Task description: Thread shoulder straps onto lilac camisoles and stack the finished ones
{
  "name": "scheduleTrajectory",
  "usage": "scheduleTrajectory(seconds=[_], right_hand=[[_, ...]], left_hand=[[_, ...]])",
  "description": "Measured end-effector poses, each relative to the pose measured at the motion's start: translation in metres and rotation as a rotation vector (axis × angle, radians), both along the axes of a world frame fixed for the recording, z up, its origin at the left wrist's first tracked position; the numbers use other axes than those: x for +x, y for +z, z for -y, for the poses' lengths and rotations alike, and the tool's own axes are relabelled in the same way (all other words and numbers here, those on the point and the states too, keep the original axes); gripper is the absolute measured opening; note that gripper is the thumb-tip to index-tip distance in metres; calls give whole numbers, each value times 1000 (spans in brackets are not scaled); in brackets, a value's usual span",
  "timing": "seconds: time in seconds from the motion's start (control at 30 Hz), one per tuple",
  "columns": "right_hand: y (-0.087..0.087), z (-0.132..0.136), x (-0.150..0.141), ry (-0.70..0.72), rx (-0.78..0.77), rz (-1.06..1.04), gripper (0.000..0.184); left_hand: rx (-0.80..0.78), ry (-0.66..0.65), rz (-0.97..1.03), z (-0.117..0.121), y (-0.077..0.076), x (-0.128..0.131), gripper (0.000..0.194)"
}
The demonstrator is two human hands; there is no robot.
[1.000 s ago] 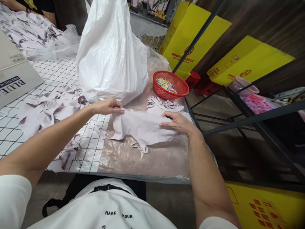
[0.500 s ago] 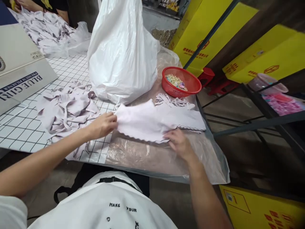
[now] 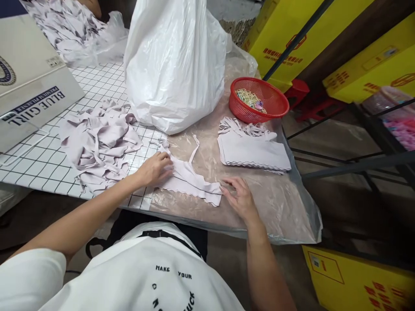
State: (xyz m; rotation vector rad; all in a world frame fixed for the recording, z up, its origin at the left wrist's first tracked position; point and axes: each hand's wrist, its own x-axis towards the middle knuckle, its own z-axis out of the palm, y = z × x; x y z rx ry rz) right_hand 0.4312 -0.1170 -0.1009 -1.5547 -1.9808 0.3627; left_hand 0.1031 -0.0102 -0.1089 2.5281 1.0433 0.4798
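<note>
A pale lilac strappy top (image 3: 191, 181) with a wavy lower edge lies partly creased before me, one thin strap stretching away from it. My left hand (image 3: 156, 168) is closed at its left end, with bent fingers on the fabric. At the opposite end, my right hand (image 3: 240, 195) pinches the corner between thumb and fingers. Just beyond that hand sits a flat stack of lilac tops (image 3: 254, 152), their straps bunched along the far side. A loose heap of the same lilac garments (image 3: 100, 144) lies left of my left hand.
A big white plastic bag (image 3: 175, 65) stands behind the top. The red basket (image 3: 259, 101) at the right holds small pale pieces. An open carton (image 3: 35, 82) is at left. Dark metal bars (image 3: 356, 166) run beside the table's right edge. Another person's arm (image 3: 92, 6) shows at the far left.
The fabric spread between my hands has come off the stack and now lies nearer me, narrower and creased, with its strap showing. The stack is uncovered. My left hand has moved slightly right.
</note>
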Motion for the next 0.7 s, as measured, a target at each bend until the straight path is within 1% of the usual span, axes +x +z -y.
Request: scheduleTrajectory(seconds=[0.07, 0.13, 0.2, 0.27, 0.33, 0.37, 0.43, 0.5, 0.57, 0.6, 0.63, 0.7], right_hand=[[4, -17, -6, 15, -13, -39, 22], [8, -34, -15, 66, -38, -79, 22], [12, -50, -26, 127, -64, -114, 21], [15, -62, -38, 187, -93, -142, 20], [19, -71, -51, 254, -131, -170, 21], [21, -74, -57, 297, -157, -185, 23], [25, -79, -68, 402, -233, -208, 30], [30, -83, -72, 512, -359, -204, 34], [34, -87, -68, 582, -515, -174, 34], [36, -88, -62, 595, -584, -159, 35], [38, -88, -55, 592, -634, -151, 37], [43, -85, -37, 552, -661, -142, 38]], left_hand=[[-8, -39, -57, -23, 1, 11, 28], [-46, -117, -124, -41, 3, 19, 23], [-72, -172, -154, -52, 8, 22, 14], [-78, -201, -132, -55, 16, 20, 13], [-127, -228, -77, -52, 29, 15, 15], [-184, -244, -44, -50, 37, 12, 16], [-348, -269, 35, -47, 55, 5, 19], [-541, -277, 146, -47, 72, -3, 20], [-698, -271, 294, -51, 85, -16, 21], [-753, -264, 364, -53, 91, -25, 21], [-785, -252, 428, -56, 95, -34, 22], [-798, -211, 512, -58, 101, -55, 22]])
